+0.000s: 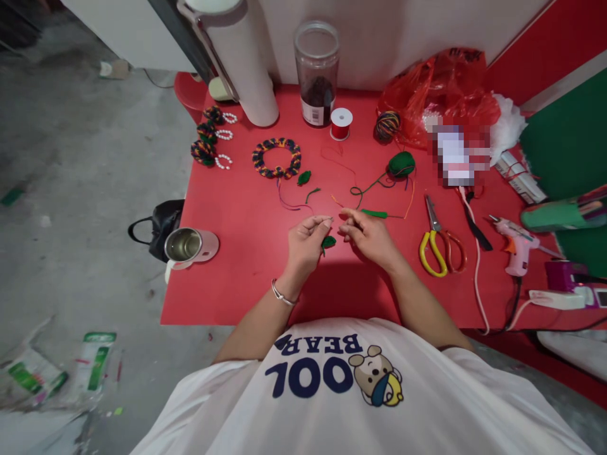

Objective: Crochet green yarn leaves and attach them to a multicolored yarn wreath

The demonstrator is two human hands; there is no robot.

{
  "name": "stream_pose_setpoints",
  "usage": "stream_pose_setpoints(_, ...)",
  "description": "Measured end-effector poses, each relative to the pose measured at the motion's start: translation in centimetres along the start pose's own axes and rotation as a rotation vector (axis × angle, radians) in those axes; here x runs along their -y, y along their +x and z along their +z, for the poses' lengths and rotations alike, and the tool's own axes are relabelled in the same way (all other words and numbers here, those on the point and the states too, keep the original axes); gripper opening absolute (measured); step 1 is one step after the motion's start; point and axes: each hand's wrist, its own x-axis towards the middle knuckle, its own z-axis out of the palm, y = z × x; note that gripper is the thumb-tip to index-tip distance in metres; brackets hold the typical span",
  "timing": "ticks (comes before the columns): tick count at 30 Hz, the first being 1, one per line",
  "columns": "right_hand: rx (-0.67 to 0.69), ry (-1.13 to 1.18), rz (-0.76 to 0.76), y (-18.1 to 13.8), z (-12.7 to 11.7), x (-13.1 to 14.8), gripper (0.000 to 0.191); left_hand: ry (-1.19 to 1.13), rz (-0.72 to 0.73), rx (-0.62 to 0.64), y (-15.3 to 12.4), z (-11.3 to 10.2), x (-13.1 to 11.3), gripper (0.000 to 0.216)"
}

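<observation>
Yarn ring (279, 172) looks finished, tails uncut. Green leaf (304, 177) lies near it on the worktop (237, 278), second leaf (329, 242) by the left hand (306, 243); both off the ring. Left grip pinched, can't tell on what; right hand (370, 237) fingers parted.

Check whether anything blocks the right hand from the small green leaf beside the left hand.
Nothing visible does: between the right hand and the green leaf shows only a little of the red tabletop. The left hand lies on the leaf's other side; whether it holds the leaf, I cannot tell.
</observation>
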Motion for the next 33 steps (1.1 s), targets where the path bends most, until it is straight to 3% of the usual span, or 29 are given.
stream_pose_setpoints(5, -0.013, 0.109, 0.034, -0.15, 0.52, 0.22, 0.023, -0.01, 0.022, -0.009, 0.3, -0.19, 0.02, 0.045)
stream_pose_setpoints(9, -0.006, -0.08, -0.11, -0.18, 0.37, 0.31, 0.034, -0.016, 0.031, -0.025, 0.41, -0.23, -0.03, 0.044)
stream_pose_setpoints(13, 0.002, -0.209, -0.211, -0.17, 0.24, 0.29, 0.034, -0.022, 0.034, -0.027, 0.4, -0.22, -0.06, 0.046)
stream_pose_setpoints(19, 0.072, -0.258, -0.246, -0.29, 0.27, 0.3, 0.039, -0.006, 0.035, -0.016, 0.26, -0.17, -0.14, 0.046)
stream_pose_setpoints(33, 0.053, -0.33, -0.297, -0.42, 0.33, 0.14, 0.033, -0.004, 0.057, 0.013, 0.33, -0.24, 0.0, 0.046)
